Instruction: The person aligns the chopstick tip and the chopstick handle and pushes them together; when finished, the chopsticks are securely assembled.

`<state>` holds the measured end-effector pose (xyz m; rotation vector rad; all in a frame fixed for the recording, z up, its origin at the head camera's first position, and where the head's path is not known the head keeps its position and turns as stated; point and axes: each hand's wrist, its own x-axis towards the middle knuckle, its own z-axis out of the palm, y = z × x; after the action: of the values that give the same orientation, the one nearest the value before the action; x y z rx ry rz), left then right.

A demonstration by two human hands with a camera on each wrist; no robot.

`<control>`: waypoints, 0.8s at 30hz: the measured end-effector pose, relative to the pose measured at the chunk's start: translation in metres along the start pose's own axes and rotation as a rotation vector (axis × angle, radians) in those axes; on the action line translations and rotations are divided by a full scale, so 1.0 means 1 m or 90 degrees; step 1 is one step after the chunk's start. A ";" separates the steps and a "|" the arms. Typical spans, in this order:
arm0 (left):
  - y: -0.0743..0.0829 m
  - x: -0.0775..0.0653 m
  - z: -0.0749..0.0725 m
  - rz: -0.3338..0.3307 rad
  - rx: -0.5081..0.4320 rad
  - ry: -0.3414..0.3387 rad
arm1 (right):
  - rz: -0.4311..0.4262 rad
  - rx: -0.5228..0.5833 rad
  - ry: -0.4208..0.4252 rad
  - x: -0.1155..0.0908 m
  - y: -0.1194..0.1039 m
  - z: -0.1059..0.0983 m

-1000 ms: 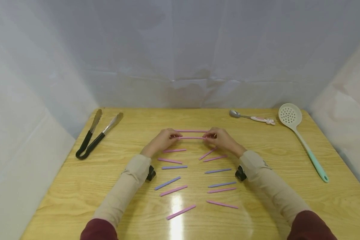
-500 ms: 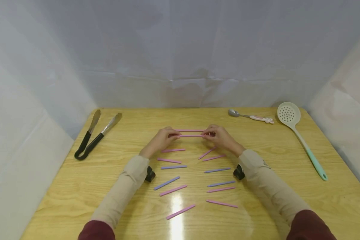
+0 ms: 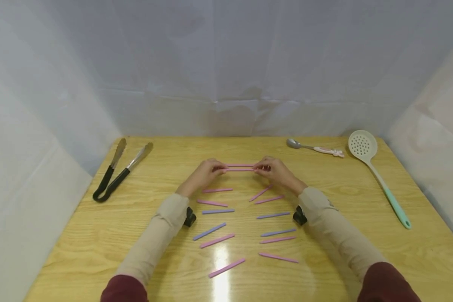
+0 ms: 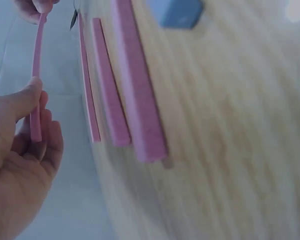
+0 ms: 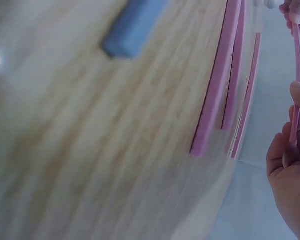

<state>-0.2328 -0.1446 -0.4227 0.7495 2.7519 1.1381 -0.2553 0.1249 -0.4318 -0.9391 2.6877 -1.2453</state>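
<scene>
My left hand (image 3: 204, 173) and right hand (image 3: 277, 172) pinch opposite ends of a thin pink stick (image 3: 240, 170), held level above the table. It bends slightly in the left wrist view, where the left thumb presses it against curled fingers. In the right wrist view the right hand (image 5: 295, 165) grips it the same way. Another pink stick (image 3: 239, 165) lies just behind it on the table, its ends partly hidden by the hands. Nearer to me lie two loose columns of pink and blue sticks, including a pink stick (image 3: 217, 190) and a blue stick (image 3: 273, 215).
Black-handled tongs (image 3: 115, 180) lie spread at the left of the wooden table (image 3: 79, 251). A small spoon (image 3: 313, 148) rests at the back right. Beside it is a skimmer (image 3: 363, 144) with a green handle. A pale sheet (image 3: 234, 63) hangs behind the table.
Both hands keep hold of the pink stick. It has shifted slightly away from me, and the gap seen between it and the stick behind has narrowed. The other sticks have stayed put.
</scene>
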 end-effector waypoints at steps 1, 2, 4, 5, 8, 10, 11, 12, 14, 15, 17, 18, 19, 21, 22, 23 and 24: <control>0.000 0.001 -0.001 -0.006 0.003 -0.001 | -0.002 -0.004 0.000 0.001 0.001 0.000; 0.000 0.001 -0.001 -0.010 0.005 -0.003 | -0.005 -0.009 0.000 0.002 0.002 0.000; 0.000 0.003 -0.002 -0.021 0.008 -0.009 | -0.014 -0.023 0.000 0.005 0.004 0.001; 0.000 0.003 -0.003 -0.027 0.009 -0.014 | -0.015 -0.027 -0.001 0.006 0.004 0.001; -0.001 0.004 -0.004 -0.048 0.008 -0.030 | -0.019 -0.044 -0.006 0.010 0.007 0.001; -0.002 0.005 -0.004 -0.059 0.013 -0.038 | -0.013 -0.050 -0.014 0.012 0.008 0.001; -0.004 0.005 -0.004 -0.059 0.020 -0.041 | -0.011 -0.054 -0.018 0.013 0.008 0.001; -0.005 0.006 -0.004 -0.059 0.026 -0.044 | -0.008 -0.058 -0.023 0.014 0.009 0.001; -0.007 0.007 -0.004 -0.057 0.037 -0.048 | 0.005 -0.063 -0.034 0.015 0.010 0.002; -0.008 0.008 -0.003 -0.056 0.042 -0.049 | 0.012 -0.066 -0.039 0.016 0.010 0.002; -0.010 0.010 -0.003 -0.057 0.043 -0.054 | 0.029 -0.068 -0.049 0.017 0.010 0.003; -0.011 0.010 -0.003 -0.058 0.042 -0.057 | 0.039 -0.069 -0.053 0.017 0.010 0.003; -0.011 0.011 -0.002 -0.062 0.040 -0.060 | 0.048 -0.069 -0.057 0.018 0.010 0.004; -0.013 0.012 -0.002 -0.068 0.043 -0.067 | 0.067 -0.070 -0.065 0.019 0.010 0.004; -0.014 0.013 -0.001 -0.070 0.044 -0.070 | 0.073 -0.071 -0.070 0.019 0.010 0.005; -0.014 0.014 -0.001 -0.073 0.046 -0.073 | 0.076 -0.075 -0.073 0.020 0.011 0.005; -0.014 0.014 0.000 -0.074 0.050 -0.074 | 0.079 -0.078 -0.077 0.020 0.011 0.005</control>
<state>-0.2512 -0.1469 -0.4306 0.6328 2.7162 0.9381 -0.2759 0.1160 -0.4388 -0.8167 2.7048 -0.9787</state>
